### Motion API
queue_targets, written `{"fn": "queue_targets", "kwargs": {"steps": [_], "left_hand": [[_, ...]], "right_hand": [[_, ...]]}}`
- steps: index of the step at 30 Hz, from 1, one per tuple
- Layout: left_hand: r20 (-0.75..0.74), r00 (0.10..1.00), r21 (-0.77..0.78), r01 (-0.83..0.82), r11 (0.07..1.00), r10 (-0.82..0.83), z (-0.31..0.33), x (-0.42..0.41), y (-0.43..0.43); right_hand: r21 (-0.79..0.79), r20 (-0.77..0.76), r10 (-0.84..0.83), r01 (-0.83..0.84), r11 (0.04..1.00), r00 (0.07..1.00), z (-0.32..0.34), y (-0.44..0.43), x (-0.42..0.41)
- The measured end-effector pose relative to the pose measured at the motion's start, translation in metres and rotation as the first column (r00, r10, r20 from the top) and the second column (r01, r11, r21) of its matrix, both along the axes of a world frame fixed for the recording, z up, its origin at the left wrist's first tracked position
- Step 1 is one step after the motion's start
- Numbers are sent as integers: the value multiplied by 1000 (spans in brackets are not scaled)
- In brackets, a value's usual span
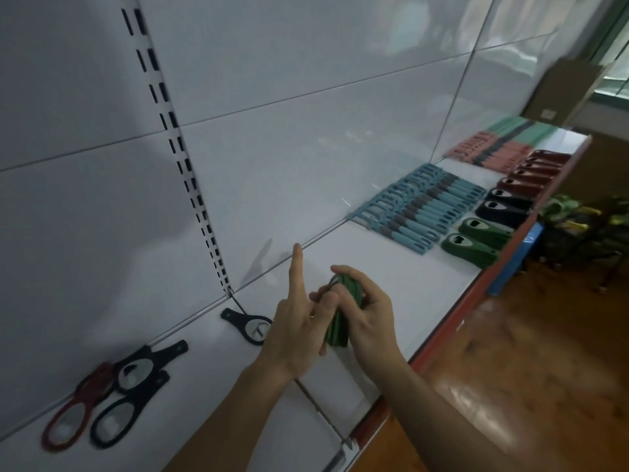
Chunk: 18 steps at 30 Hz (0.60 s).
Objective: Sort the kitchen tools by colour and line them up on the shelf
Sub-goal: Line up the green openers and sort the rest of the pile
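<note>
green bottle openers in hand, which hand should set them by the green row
Right, probably. The right hand wraps the green bottle openers and lies nearer the green row along the shelf; the left hand only steadies them, index finger raised.

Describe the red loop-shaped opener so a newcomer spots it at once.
Find the white metal shelf, then its left end, where three loop-shaped openers lie together. The red loop-shaped opener is leftmost and the only red one there; the black openers lie beside it.
</note>
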State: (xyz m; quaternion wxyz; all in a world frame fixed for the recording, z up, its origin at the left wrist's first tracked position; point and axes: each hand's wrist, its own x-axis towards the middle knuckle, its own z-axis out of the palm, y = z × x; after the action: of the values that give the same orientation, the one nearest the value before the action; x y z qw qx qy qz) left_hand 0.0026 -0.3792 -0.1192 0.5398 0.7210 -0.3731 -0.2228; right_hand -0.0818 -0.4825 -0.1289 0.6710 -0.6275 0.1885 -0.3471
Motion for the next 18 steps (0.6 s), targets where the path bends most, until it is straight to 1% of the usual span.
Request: {"fn": "queue_targets", "kwargs": {"steps": [1,2,3,4,5,6,7,8,9,10,11,12,13,14,15,16,18], "left_hand": [[-2,1000,2,-1,1000,1,-2,1,0],[11,1000,10,-11,1000,10,-4,3,-1],[30,999,24,-25,999,24,-7,6,-2],[45,998,37,-40,999,38,-9,9,-3],[65,997,50,-55,997,52,-12,12,-6],[95,993,63,-72,995,66,-14,14,-9],[129,989,80,-89,993,78,-15,16,-14],[161,983,93,-105,990,89,-15,17,-20],[186,977,96,-122,988,102,-15,18,-28],[200,972,93,-141,986,120,-15,20,-37],[208,968,88,-161,983,140,-15,23,-46],[220,963,89,-179,980,156,-17,26,-55],[243,956,97,-192,977,164,-20,30,-65],[290,944,111,-200,973,161,-24,34,-74],[364,920,124,-204,971,147,-30,37,-83],[458,880,145,-209,967,122,-38,40,-91],[608,790,201,-244,949,74,-50,41,-100]], "right_hand": [[178,21,-22,18,984,1000,3,-4,0],[370,58,-18,-5,929,998,6,-10,1],[507,98,-12,-39,861,995,9,-19,1],[580,111,-11,-56,813,994,11,-29,0],[611,111,2,-70,789,994,14,-40,-1],[609,104,27,-85,789,994,14,-51,-3],[565,73,60,-91,820,995,15,-61,-5],[455,5,77,-71,888,997,15,-71,-6],[279,-85,61,-35,960,995,14,-80,-8],[59,-165,12,-2,998,986,13,-88,-9],[-155,-214,-45,11,988,976,11,-95,-10],[-343,-238,-90,3,939,967,7,-101,-11],[-503,-250,-125,-18,864,960,2,-107,-12],[-617,-259,-139,-53,785,956,-3,-113,-13],[-680,-274,-137,-91,727,952,-7,-116,-15],[-697,-290,-129,-117,707,948,-10,-119,-16],[-675,-279,-118,-107,730,953,-13,-120,-17]]}}
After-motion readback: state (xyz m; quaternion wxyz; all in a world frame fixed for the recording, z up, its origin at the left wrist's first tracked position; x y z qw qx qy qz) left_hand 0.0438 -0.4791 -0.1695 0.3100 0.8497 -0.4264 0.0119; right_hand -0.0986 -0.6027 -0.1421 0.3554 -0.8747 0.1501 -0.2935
